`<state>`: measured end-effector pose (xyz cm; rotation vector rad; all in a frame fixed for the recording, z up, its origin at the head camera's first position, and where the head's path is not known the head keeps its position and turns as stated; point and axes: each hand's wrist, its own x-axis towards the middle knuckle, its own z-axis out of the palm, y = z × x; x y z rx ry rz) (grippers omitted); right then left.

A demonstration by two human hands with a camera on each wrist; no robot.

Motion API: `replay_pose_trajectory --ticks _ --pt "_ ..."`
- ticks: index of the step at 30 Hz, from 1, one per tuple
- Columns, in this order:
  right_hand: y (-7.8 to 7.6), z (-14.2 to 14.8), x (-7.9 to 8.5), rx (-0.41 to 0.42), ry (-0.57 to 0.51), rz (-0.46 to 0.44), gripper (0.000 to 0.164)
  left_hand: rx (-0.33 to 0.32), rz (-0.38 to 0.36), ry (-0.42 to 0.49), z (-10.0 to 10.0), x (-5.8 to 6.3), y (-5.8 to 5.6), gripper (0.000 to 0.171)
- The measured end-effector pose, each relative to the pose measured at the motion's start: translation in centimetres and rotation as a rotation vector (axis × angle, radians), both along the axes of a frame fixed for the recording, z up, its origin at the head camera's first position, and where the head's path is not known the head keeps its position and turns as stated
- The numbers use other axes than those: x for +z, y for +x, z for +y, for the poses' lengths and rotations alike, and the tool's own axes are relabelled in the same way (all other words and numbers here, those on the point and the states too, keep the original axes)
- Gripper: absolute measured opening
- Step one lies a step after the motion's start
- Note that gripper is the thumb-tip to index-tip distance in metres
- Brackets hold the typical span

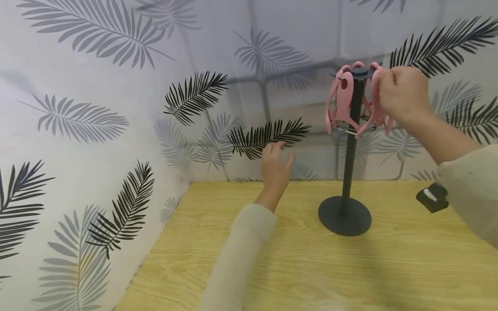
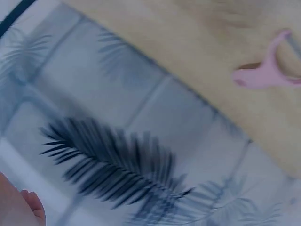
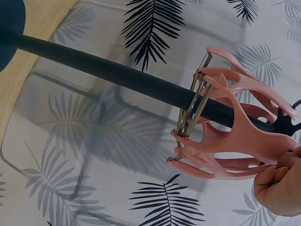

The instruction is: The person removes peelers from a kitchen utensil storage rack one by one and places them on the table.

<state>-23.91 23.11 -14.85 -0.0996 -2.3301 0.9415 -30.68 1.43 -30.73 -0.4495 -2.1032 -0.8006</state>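
Head view: the right arm comes in from the right edge, its hand (image 1: 406, 93) raised beside the top of the black stand (image 1: 350, 160). The left arm rises from the bottom edge, its hand (image 1: 275, 168) in the air in front of the leaf-printed backdrop (image 1: 206, 39). The stand's round base is on the table (image 1: 295, 268), nearer the far edge than the near one. Pink peelers (image 1: 347, 101) hang in a ring at its top, blades down; some overlap, so their number is unclear. The right sleeve (image 1: 474, 190) covers part of a black object near the far edge. The right hand is curled around the upper end of one peeler; the left holds nothing, thumb parted from loosely bent fingers.

Left wrist view: only a piece of the left hand shows, in the lower left corner. A peeler is cut off by the right edge, seen against the table; whether it lies there I cannot tell.

Right wrist view: the right hand, partly cropped, pinches a peeler's handle end; the stand's top is cut off.
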Motion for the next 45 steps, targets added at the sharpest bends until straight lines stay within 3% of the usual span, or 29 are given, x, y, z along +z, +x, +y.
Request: replay_pose_trajectory --ticks 7,13,24,31,45 --pt "-0.2 0.3 0.1 -0.013 -0.046 -0.034 0.041 -0.148 0.078 0.089 4.8 5.3 1.7 0.028" --pt "-0.4 0.3 0.0 0.0 -0.084 -0.039 0.041 -0.218 0.101 0.188 7.7 7.4 2.9 0.031" --pt "-0.4 0.0 -0.2 -0.008 -0.064 -0.011 0.043 -0.23 -0.04 0.318 10.3 8.5 3.6 0.037" --pt "-0.3 0.0 -0.1 0.007 -0.074 -0.004 0.044 -0.211 -0.047 0.352 10.8 8.5 3.4 0.033" --pt "-0.2 0.9 0.1 -0.02 -0.101 -0.039 0.043 -0.274 -0.062 0.422 11.3 8.8 4.0 0.033"
